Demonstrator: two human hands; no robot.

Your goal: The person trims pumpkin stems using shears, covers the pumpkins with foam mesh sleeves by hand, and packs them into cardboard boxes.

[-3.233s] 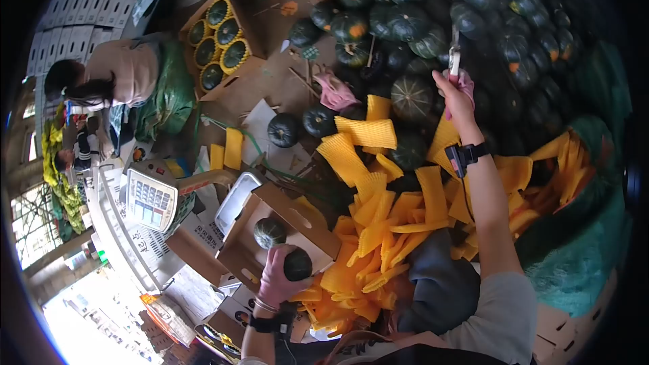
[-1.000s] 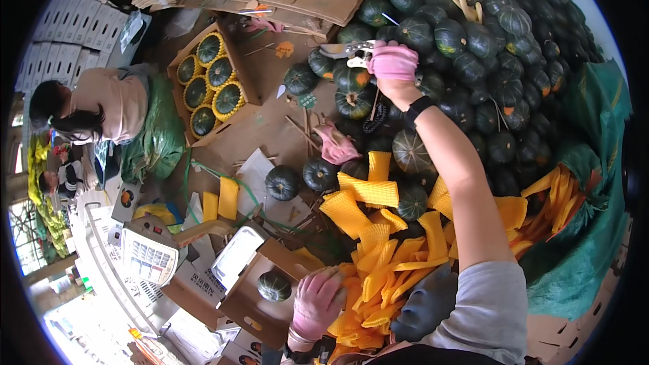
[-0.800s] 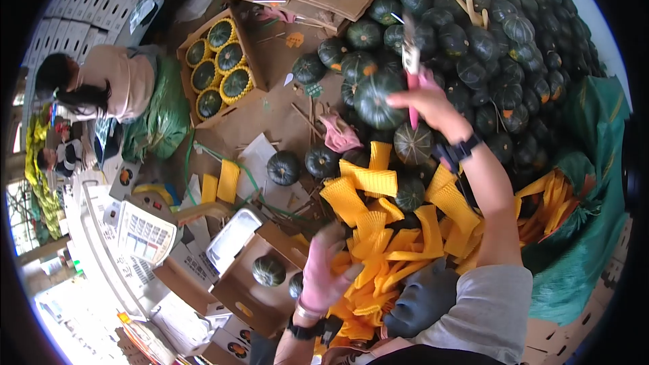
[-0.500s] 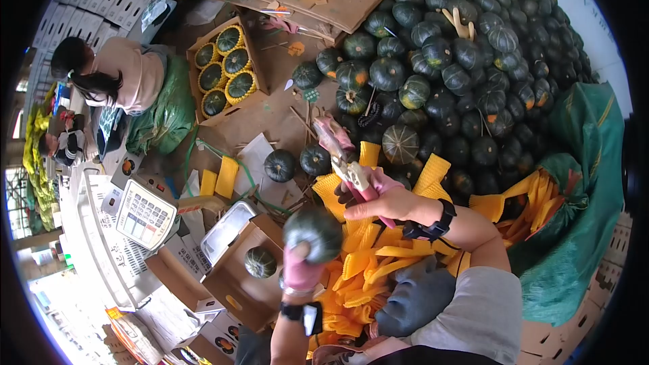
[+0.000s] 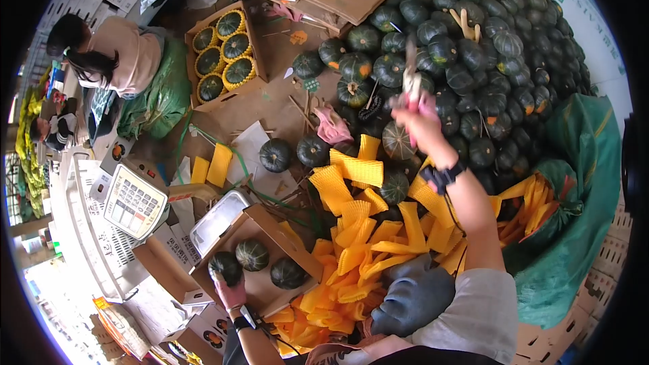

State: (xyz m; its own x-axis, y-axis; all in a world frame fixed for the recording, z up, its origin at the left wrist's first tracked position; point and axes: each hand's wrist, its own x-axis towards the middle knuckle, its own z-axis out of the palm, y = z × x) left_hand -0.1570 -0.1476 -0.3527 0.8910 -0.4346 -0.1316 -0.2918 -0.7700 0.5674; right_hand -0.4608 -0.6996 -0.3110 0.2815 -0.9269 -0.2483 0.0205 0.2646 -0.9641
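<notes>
Down at the lower left, my left hand point(image 5: 230, 292), in a pink glove, is closed on a dark green pumpkin point(image 5: 225, 268) at the left side of an open cardboard box point(image 5: 260, 297). Two other pumpkins point(image 5: 252, 255) lie in that box. My right hand point(image 5: 420, 120) is closed on pruning shears point(image 5: 410, 81) with pink-red handles, over the near edge of the big pumpkin pile point(image 5: 466, 61). The shears are blurred, and their blades point up in the view. Yellow foam net sleeves point(image 5: 358, 243) lie heaped between my arms.
A box of net-wrapped pumpkins point(image 5: 224, 54) stands at the upper left, near a seated person point(image 5: 122, 54). A scale point(image 5: 135, 203) is left of the open box. Two loose pumpkins point(image 5: 276, 155) lie on the floor. A green sack point(image 5: 574, 230) stands at the right.
My left hand has carried a pumpkin down and left to the box. My right hand, with the shears, has moved up and right from beside that pumpkin to the pile.
</notes>
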